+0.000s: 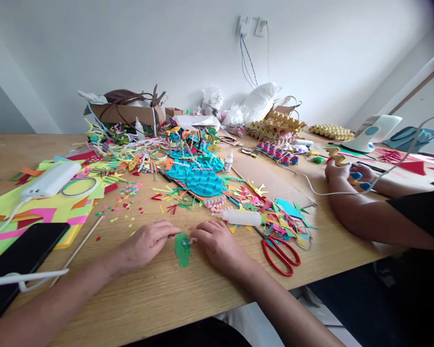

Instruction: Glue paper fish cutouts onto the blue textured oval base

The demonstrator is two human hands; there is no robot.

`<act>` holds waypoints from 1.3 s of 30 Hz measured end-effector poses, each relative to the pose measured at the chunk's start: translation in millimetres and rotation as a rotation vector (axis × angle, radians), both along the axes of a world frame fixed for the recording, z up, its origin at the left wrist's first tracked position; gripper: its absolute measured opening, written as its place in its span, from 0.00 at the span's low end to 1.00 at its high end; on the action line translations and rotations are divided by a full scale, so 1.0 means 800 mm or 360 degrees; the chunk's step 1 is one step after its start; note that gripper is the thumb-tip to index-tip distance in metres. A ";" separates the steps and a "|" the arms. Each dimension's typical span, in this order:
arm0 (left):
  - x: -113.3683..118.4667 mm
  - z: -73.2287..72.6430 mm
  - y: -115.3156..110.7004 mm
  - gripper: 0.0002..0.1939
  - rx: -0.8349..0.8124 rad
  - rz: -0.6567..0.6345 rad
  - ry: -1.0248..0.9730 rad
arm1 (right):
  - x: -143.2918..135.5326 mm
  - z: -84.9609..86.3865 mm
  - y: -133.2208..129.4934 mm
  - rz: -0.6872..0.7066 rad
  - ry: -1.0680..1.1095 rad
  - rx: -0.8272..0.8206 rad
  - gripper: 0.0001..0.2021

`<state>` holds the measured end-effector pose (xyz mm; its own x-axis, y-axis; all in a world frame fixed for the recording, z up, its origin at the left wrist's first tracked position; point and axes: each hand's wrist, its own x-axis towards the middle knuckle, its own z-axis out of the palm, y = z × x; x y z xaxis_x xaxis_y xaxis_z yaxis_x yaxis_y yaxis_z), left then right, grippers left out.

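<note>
Green flat paper cutout with a rounded body (183,249) is lying on the pale wooden table (137,294), its long axis running near to far, its narrower end pointing near. Left hand (150,243) and right hand (217,241) are flanking its far end from either side. Left fingertips are reaching its far edge, while the right fingertips are resting just beside its right edge, by a thin pale twisted strand (193,240); neither hand is clearly nearer. Both hands are curving low with fingers close together; whether either is pinching anything, I cannot tell. Beyond the right hand, a translucent white plastic squeeze bottle (240,217) is lying sideways; red-handled metal scissors (281,255) are lying to its right.
</note>
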<state>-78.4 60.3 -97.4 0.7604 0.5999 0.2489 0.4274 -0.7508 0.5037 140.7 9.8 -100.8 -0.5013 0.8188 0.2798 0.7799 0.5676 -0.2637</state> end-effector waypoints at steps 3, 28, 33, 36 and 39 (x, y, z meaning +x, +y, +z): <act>0.000 0.007 -0.001 0.18 -0.0182 0.0157 -0.0026 | 0.001 0.010 0.000 -0.0024 0.0098 -0.0032 0.09; 0.010 -0.007 0.005 0.18 -0.0926 0.0579 -0.0524 | -0.049 0.033 0.058 -0.0016 -0.0402 -0.0382 0.08; 0.009 -0.010 0.006 0.18 -0.0926 0.0582 -0.0524 | -0.050 0.034 0.059 -0.0046 -0.0344 -0.0445 0.08; 0.009 -0.010 0.006 0.19 -0.0918 0.0598 -0.0502 | -0.050 0.034 0.060 -0.0049 -0.0285 -0.0484 0.07; 0.011 -0.009 0.006 0.19 -0.0903 0.0612 -0.0448 | -0.049 0.033 0.061 -0.0060 -0.0211 -0.0526 0.07</act>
<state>-69.5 65.2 -104.4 0.4239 0.9054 -0.0240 0.4053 -0.1660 0.8990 101.9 58.8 -74.5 -0.4830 0.8729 -0.0690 0.8386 0.4384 -0.3232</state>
